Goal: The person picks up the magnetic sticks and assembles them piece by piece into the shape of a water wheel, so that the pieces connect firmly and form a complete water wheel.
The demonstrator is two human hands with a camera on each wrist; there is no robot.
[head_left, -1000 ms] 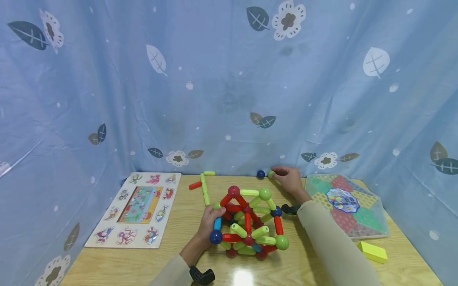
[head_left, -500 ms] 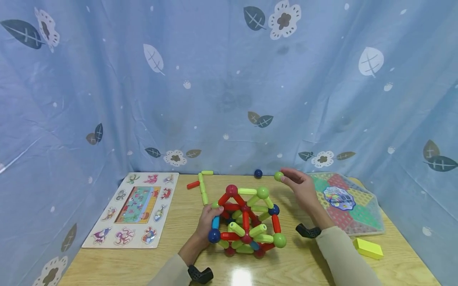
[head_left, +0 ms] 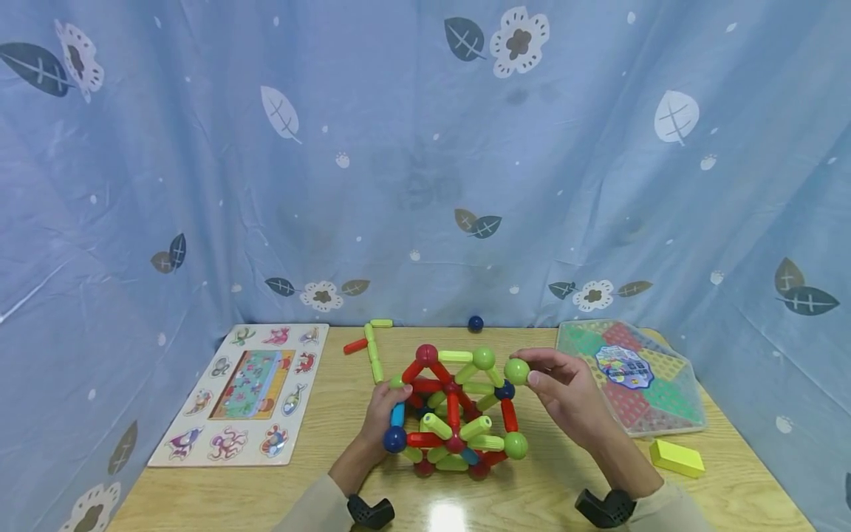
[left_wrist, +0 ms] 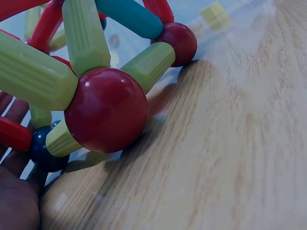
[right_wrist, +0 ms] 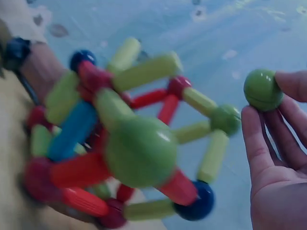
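A framework of magnetic rods and balls (head_left: 453, 414) in red, lime, blue and dark blue stands on the table before me. My left hand (head_left: 383, 414) grips its left side, thumb over a red rod near a lime ball. At the upper right of the framework, my right hand (head_left: 565, 395) pinches a loose lime ball (head_left: 517, 372) between thumb and fingertips. The right wrist view shows that same lime ball (right_wrist: 263, 89) held apart from the framework. Close up in the left wrist view, a dark red ball (left_wrist: 106, 110) joins several lime rods at the framework's base.
A dark blue ball (head_left: 475, 324) lies by the curtain. Several lime rods (head_left: 374, 351) and a red rod (head_left: 355, 346) lie at the back left. An animal puzzle board (head_left: 302, 428) is on the left; a clear peg box (head_left: 674, 403) and yellow block (head_left: 677, 458) are on the right.
My right hand has picked the lime ball up from beside the dark blue ball and brought it nearer, to the framework's upper right. The left hand keeps its grip on the framework.
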